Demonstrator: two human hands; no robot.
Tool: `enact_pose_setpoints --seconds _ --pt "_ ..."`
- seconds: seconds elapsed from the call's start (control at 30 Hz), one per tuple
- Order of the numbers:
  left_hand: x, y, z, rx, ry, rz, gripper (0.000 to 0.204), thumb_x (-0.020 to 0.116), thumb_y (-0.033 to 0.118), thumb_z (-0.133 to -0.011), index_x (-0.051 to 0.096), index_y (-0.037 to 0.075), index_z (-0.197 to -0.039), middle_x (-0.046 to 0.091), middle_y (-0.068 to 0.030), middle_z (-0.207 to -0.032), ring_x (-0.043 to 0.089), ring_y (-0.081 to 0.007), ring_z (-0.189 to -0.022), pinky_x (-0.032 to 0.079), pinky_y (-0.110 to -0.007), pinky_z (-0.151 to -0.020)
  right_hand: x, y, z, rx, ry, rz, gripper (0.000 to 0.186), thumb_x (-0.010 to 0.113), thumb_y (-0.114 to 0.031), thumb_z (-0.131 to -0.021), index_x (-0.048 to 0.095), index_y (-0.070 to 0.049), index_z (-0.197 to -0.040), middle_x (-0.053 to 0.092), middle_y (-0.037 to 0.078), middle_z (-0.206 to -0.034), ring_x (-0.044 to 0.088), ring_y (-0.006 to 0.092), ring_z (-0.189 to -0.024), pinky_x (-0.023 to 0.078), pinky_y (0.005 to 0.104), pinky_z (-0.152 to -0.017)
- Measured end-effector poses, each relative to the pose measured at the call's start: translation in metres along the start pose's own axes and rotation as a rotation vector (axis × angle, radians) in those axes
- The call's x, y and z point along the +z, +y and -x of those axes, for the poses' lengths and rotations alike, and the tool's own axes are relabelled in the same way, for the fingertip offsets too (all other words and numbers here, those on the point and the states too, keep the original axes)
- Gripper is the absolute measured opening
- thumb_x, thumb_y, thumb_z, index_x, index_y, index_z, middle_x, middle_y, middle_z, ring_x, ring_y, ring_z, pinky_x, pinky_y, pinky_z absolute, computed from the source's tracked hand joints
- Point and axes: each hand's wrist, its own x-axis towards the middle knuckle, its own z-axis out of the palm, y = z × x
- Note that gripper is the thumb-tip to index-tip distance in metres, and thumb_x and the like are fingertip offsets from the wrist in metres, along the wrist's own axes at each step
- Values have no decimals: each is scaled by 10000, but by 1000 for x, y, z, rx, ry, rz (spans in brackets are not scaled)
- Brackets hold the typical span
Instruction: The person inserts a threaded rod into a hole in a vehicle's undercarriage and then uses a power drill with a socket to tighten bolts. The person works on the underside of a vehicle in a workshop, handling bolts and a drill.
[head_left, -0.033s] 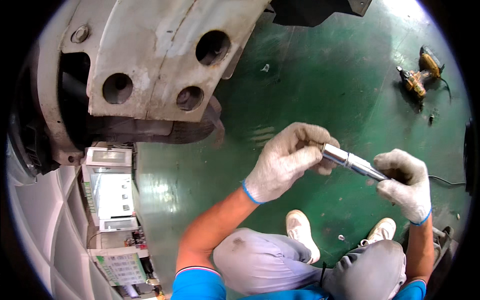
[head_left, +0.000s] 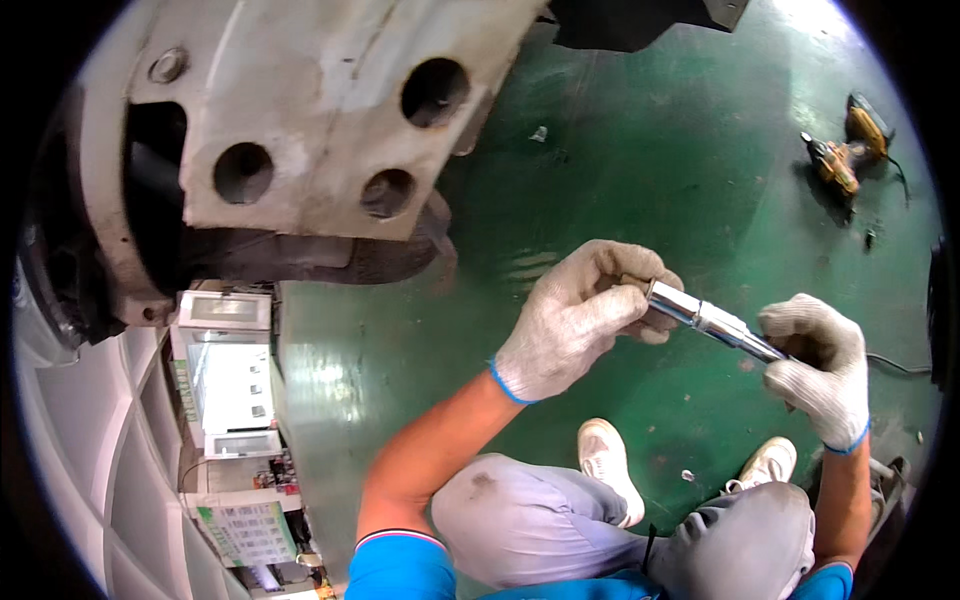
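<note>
A shiny chrome socket (head_left: 674, 302) sits on the end of a slimmer extension bar (head_left: 742, 337), the two in one line slanting down to the right. My left hand (head_left: 580, 325), in a whitish knit glove, is closed at the socket's left end, thumb in front and fingers behind. A small brownish patch shows between thumb and finger there; I cannot make out what it is. The bar's lower right end is pinched in my gloved right hand (head_left: 822, 370), which hides that end. Both hands are above the green floor, in front of my bent knees.
A worn, pale metal vehicle part (head_left: 320, 120) with several round holes hangs at the upper left. On the floor at the right lies a yellow and black power tool (head_left: 835, 165), with a small dark piece (head_left: 870, 239) near it. White cabinets (head_left: 225, 310) stand at the left.
The whole view has shifted slightly, so the scene sits a little farther right. Both hands keep their hold on the socket and the bar.
</note>
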Motion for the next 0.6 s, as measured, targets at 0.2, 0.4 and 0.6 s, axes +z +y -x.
enact_pose_setpoints --seconds 0.2,0.4,0.6 --pt "-3 17 -5 40 30 101 346 648 162 -933 514 5 -1210 645 -216 -1139 656 -273 -969 542 -399 -805 9 -7 3 -336 34 -24 375 664 71 -563 643 15 -933 635 156 -978 642 191 -846 523 296 -666" --pt "9 27 3 121 -22 69 355 673 181 -919 539 17 -1205 647 -229 -1137 665 -273 -936 540 -405 -774 15 -24 1 -688 36 576 410 781 -7 -594 687 0 -994 693 164 -842 665 300 -672 527 351 -626" --pt "26 58 23 270 -13 59 426 721 176 -873 535 19 -1223 609 -234 -1175 656 -321 -983 598 -456 -772 21 -59 1 -784 13 548 405 804 -59 -580 699 -8 -968 717 167 -873 705 317 -721 562 373 -666"
